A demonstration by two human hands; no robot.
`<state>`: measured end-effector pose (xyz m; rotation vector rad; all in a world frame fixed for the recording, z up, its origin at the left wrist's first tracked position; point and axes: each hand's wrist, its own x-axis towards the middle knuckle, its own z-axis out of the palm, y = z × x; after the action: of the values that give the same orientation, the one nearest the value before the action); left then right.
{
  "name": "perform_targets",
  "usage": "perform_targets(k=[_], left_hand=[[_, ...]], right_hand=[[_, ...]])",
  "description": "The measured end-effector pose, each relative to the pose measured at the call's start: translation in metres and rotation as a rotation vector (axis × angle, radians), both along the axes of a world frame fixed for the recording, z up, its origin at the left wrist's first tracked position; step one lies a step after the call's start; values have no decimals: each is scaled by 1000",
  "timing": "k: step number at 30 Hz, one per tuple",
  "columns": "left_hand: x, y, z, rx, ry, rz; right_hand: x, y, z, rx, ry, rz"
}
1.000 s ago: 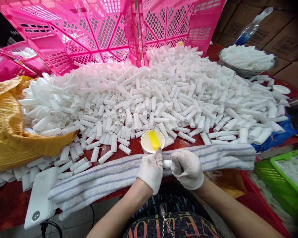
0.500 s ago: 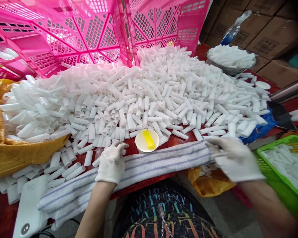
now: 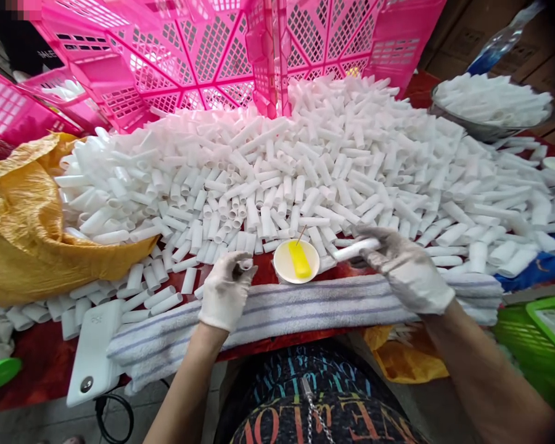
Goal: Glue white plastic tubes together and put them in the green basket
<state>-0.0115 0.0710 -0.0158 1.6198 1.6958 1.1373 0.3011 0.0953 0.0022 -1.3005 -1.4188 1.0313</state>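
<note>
White gloves cover both hands. My left hand (image 3: 227, 287) is closed around a small white piece (image 3: 245, 264), its end showing between thumb and fingers, above the striped towel (image 3: 314, 305). My right hand (image 3: 400, 265) pinches a white tube (image 3: 357, 248), which points left toward the cup. Between the hands stands a small white cup (image 3: 282, 265) with a yellow piece (image 3: 300, 259) and a thin stick in it. Behind them spreads a large heap of short white tubes (image 3: 333, 166).
Pink crates (image 3: 203, 55) stand behind the heap. An orange sack (image 3: 23, 222) is at the left, a white power bank (image 3: 95, 351) at the front left. A metal bowl of tubes (image 3: 490, 129) sits at the back right, a green basket (image 3: 513, 327) at the lower right.
My right hand has moved in from the right and now holds a tube beside the cup. My left hand's fingers have curled around a small piece. The view has shifted left.
</note>
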Motion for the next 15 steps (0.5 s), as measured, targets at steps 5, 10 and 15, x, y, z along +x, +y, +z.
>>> perform_targets(k=[5, 10, 15], left_hand=[[17, -2, -4, -241, -517, 75], [29, -6, -5, -330, -480, 62], [32, -8, -7, -296, -375, 14]], right_hand=[[-45, 6, -16, -491, 337, 47], [-60, 8, -47, -184, 89, -24], [-50, -3, -59, 105, 16, 70]])
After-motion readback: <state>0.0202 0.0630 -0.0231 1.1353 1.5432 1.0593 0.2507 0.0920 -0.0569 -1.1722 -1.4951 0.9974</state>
